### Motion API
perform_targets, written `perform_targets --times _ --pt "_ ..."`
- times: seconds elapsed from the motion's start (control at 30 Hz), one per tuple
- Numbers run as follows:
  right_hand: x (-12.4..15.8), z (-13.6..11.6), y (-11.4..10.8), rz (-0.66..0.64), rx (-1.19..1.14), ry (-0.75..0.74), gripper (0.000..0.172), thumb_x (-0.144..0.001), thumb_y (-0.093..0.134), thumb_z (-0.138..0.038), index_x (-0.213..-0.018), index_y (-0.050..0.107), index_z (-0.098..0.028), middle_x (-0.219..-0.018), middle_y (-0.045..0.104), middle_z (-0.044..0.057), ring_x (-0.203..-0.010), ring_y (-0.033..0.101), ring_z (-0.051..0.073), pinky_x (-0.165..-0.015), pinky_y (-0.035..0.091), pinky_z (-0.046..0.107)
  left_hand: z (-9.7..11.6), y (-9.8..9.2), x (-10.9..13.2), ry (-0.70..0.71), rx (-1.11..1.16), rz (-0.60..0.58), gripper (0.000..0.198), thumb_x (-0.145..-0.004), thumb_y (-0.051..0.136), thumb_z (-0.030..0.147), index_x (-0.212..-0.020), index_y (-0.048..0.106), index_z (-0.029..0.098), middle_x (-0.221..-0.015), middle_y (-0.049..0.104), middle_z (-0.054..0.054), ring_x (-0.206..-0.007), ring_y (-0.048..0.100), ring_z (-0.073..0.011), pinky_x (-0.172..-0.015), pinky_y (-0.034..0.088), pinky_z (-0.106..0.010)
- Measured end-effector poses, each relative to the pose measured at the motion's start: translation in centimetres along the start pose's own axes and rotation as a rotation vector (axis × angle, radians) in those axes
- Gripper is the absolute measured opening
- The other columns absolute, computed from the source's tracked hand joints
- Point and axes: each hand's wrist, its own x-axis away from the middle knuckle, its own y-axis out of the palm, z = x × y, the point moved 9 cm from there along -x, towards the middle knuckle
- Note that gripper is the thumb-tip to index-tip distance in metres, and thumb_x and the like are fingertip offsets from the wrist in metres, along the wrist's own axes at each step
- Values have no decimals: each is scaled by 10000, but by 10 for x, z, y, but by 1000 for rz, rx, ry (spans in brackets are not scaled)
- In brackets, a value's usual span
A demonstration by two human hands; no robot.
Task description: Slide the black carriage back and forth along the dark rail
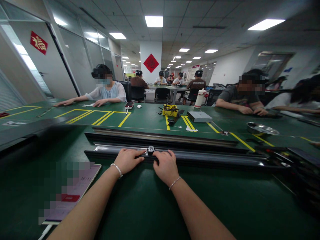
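A long black rail (212,159) with a glossy rounded top lies crosswise on the green table in front of me. At its middle sits a small silver-and-black metal piece (150,149). My left hand (128,161) grips the rail just left of this piece, index finger stretched toward it and thumb at the near side. My right hand (166,165) is on the rail to the right, fingers bent over it, with the index fingertip at the metal piece. Part of the fingers is hidden behind the hands.
Parallel black strips (195,141) lie just beyond the rail. A phone (75,193) with a cable is at near left, dark parts (300,173) at right. Farther off are a yellow box (170,110), a grey box (199,116), a metal bowl (262,128) and seated people.
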Motion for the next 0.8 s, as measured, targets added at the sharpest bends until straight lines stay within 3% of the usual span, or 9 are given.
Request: perform_targets --times 0.8 --pt "-2 2 0 56 -26 -13 130 -773 522 -216 -879 572 -271 -826 640 -18 -883 538 149 -960 180 375 0 3 -2 17 -32 16 394 -826 392 466 -1211 446 409 -1160 601 37 -1069 530 -192 -865 288 -381"
